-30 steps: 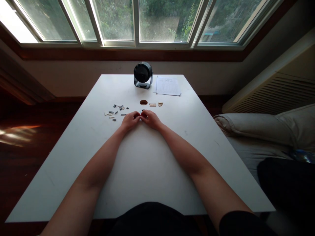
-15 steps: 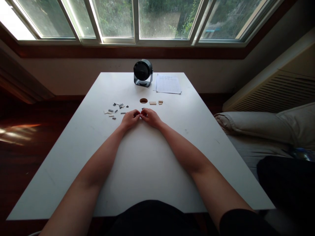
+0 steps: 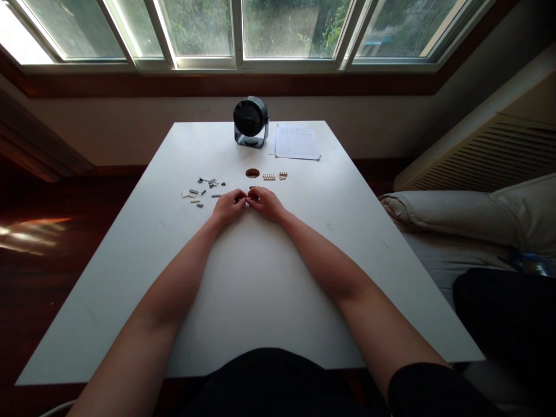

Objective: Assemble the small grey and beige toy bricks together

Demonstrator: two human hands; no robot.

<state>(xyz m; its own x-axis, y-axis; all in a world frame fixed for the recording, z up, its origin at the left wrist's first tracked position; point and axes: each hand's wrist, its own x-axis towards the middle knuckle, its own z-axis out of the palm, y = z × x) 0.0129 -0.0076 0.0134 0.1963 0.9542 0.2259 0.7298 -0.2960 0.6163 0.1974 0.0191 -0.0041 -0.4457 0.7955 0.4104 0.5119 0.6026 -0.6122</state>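
My left hand and my right hand meet at the fingertips over the white table. The fingers of both are closed in a pinch, and what they hold is too small and too hidden to name. A thin round white edge shows just behind the fingertips, mostly covered by my hands. Left of my left hand lie several small grey, black and white building-block pieces. Beyond my right hand sit small tan studded pieces, with another tan group beside them.
A round hole opens in the tabletop beyond my hands. Farther back stand a small black fan on its bracket and a printed paper sheet. A cushioned seat borders the table on the right; windows lie behind.
The whole view has shifted slightly, so the table and its things appear a little higher. My hands stay together at the fingertips; the loose pieces lie as before.
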